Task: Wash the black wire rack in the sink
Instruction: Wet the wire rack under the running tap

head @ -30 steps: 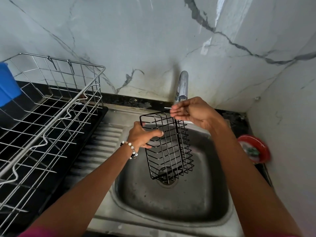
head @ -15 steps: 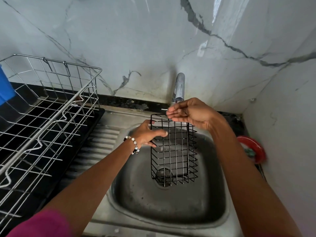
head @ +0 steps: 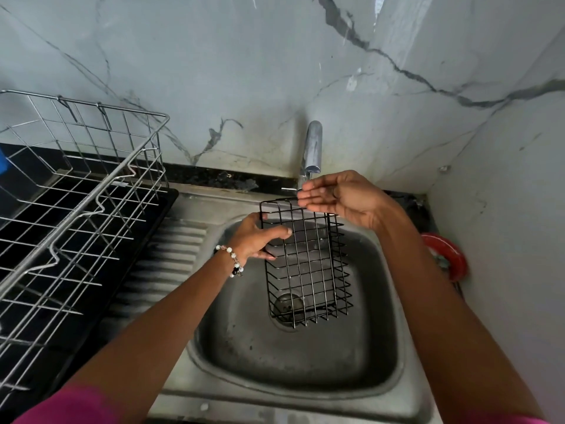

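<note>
Rack [head: 307, 264] hanging upright over the sink [head: 293, 356].
Left hand [head: 256, 238] is gripping its left edge; right hand [head: 342, 195], fingers straight and together, is cupping under the tap [head: 312, 148], marble wall behind.

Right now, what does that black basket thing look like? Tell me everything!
The black wire rack is a narrow basket of thin, dark-coated wires crossing in a grid. It looks empty and is held upright over the sink, above the drain. The left hand grips its left side; the cupped right hand is at its top edge, under the tap.
</note>
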A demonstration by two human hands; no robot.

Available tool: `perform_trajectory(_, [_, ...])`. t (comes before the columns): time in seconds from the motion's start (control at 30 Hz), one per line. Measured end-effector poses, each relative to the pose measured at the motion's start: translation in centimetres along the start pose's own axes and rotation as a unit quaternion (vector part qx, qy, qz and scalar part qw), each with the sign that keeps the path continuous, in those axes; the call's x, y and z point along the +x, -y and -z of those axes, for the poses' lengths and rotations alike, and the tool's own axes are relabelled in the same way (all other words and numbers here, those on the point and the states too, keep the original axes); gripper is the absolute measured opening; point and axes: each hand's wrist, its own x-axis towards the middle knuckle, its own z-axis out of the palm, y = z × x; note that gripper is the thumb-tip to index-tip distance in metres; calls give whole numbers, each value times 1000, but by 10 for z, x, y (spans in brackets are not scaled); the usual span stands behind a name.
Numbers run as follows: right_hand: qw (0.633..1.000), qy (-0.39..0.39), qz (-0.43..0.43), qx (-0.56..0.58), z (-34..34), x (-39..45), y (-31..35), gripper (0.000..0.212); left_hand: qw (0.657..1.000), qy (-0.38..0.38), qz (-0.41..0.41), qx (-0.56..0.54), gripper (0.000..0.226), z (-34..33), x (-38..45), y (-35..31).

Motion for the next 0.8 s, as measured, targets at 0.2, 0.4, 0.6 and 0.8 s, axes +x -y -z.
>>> perform_trajectory(0.2, [999, -33, -13, -25, -15, 7, -1, 29, 999, -32, -8, -11, 81, 24, -2, 7])
perform_trajectory(0.4, [999, -41, -22, -26, -29, 10, -2, 29, 996, -83, -24, -19, 70, 39, -7, 17])
perform_trajectory(0.6, [997, -37, -45, -47, -34, 6, -3, 31, 990, -116, -21, -77, 73, 45, -12, 22])
perform_trajectory(0.8, [993, -80, -25, -86, -38, 6, -3, 26, 983, -141, -16, -118, 70, 40, -12, 26])
